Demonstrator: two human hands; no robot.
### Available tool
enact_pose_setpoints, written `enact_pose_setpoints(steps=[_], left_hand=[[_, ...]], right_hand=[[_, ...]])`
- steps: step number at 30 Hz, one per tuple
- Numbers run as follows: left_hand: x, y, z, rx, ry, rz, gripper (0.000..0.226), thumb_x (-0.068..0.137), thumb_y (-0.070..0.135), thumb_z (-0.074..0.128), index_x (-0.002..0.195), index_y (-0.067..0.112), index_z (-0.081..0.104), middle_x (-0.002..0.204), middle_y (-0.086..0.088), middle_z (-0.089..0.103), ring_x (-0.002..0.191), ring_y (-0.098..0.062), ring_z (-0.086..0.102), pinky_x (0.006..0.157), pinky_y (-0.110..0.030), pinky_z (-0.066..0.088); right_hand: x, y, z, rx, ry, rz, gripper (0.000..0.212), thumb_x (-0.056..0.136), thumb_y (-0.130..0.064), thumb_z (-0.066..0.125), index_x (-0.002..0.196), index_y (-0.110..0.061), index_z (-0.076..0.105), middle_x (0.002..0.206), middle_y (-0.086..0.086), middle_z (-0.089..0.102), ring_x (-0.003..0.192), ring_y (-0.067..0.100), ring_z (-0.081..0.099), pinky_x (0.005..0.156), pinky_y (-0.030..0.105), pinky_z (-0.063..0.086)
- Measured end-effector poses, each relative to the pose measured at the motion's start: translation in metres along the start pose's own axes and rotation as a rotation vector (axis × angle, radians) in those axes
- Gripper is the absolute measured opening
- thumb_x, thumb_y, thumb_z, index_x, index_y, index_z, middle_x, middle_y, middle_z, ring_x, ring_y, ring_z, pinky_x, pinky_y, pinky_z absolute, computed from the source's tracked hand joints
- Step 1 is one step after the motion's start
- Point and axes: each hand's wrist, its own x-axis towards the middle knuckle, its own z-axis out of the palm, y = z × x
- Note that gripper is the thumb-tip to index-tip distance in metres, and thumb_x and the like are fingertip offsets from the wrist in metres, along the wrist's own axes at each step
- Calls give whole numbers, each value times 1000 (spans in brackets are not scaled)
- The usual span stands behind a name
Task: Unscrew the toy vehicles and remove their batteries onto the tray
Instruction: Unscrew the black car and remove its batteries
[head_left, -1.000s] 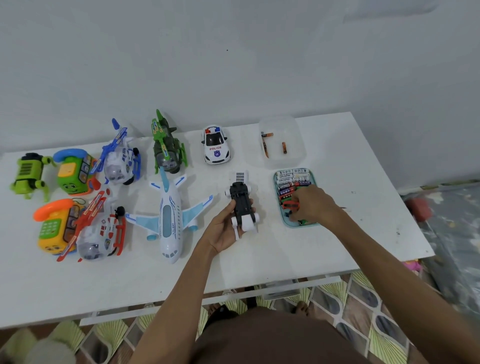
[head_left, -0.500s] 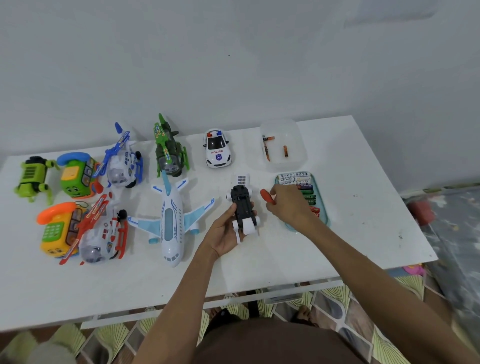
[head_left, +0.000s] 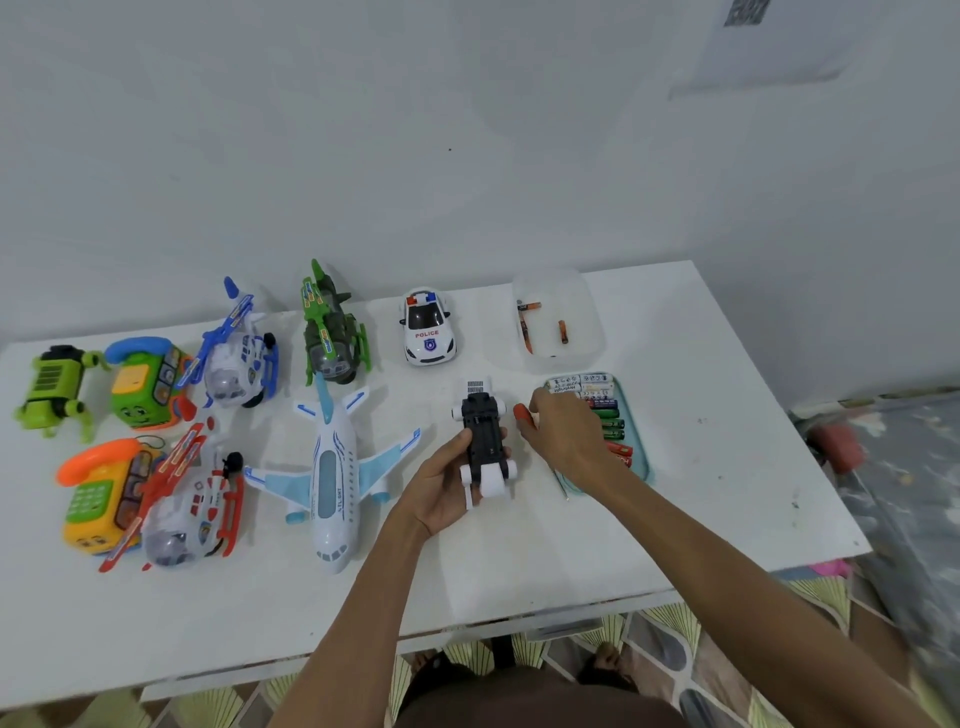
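Note:
A white toy car lies upside down in my left hand, its black underside facing up, just above the white table. My left fingers curl round its side. My right hand hovers right beside the car and grips an orange-handled screwdriver; the handle end pokes out toward the car and a thin metal shaft shows below the hand. The teal tray sits right of that hand, with several batteries in it, partly hidden by my wrist.
A clear tub with small orange items stands behind the tray. A police car, a white plane, three helicopters, two toy phones and a green toy fill the table's left half. The table's right edge is near the tray.
My right hand rose from the tray with the orange screwdriver and moved left to the car. My left hand kept holding the upturned car.

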Motion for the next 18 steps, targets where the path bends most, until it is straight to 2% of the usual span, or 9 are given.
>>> enact_pose_setpoints(steps=[4,8,10,13,15,18], left_hand=[[7,7,1,25,-5,11,66,75,37,90,131,10,70,130,-10,67,115,-24,66,112,-42,42],[10,8,-4,-55,-2,1,71,73,32,93,135,9,67,133,-9,65,115,-23,66,104,-41,52],[13,9,-3,-52,3,8,72,70,33,95,133,10,68,133,-8,66,114,-23,67,104,-40,51],[16,9,-3,-37,22,16,70,68,36,95,129,12,72,131,-6,67,113,-22,67,107,-40,47],[16,8,-3,-26,24,16,68,70,39,94,129,13,72,130,-5,67,114,-21,66,107,-39,45],[15,8,-3,-19,26,26,67,71,40,93,128,13,72,128,-6,68,113,-21,67,110,-41,38]], right_hand=[[33,14,-25,199,69,-3,20,98,-22,57,106,-7,68,92,10,71,83,24,66,74,38,57],[92,36,-46,144,109,-3,25,95,-2,53,113,-3,69,108,16,67,100,30,63,85,38,53],[120,47,-47,86,53,6,33,93,4,52,122,-3,64,119,17,61,111,32,58,89,36,48],[148,56,-40,-34,-140,32,46,92,6,51,137,-5,53,131,19,52,119,33,55,93,37,49],[156,58,-34,-112,-191,23,47,90,6,53,136,-3,54,132,20,52,119,33,56,92,36,51],[161,57,-23,-139,-148,8,37,88,8,54,123,0,59,125,20,55,117,33,56,87,35,51]])
